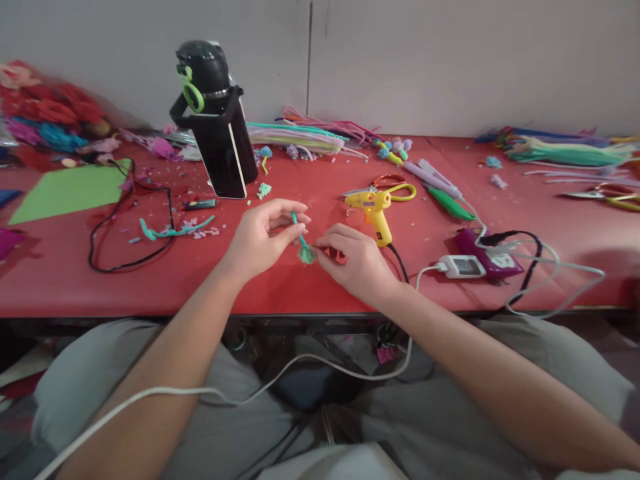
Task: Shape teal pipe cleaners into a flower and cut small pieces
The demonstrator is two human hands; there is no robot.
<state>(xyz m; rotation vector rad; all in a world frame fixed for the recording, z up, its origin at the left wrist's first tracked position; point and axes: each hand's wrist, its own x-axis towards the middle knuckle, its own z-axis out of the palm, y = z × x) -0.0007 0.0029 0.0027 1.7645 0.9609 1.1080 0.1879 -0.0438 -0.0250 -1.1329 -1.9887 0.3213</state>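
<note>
Two bare hands are working at a small green piece (pixel 306 255) above the red tabletop (pixel 280 293). The left hand (pixel 265 240) is pinching its stem between thumb and fingers; the right hand (pixel 357 260) is bringing thumb and forefinger together at its flared end, though I cannot tell whether they are gripping it. Near the right hand a yellow glue gun (pixel 376 217) is lying; beyond the left, a black bottle (pixel 207 70) is standing. Farther back, pipe cleaners (pixel 300 139) are lying along the wall (pixel 400 60).
</note>
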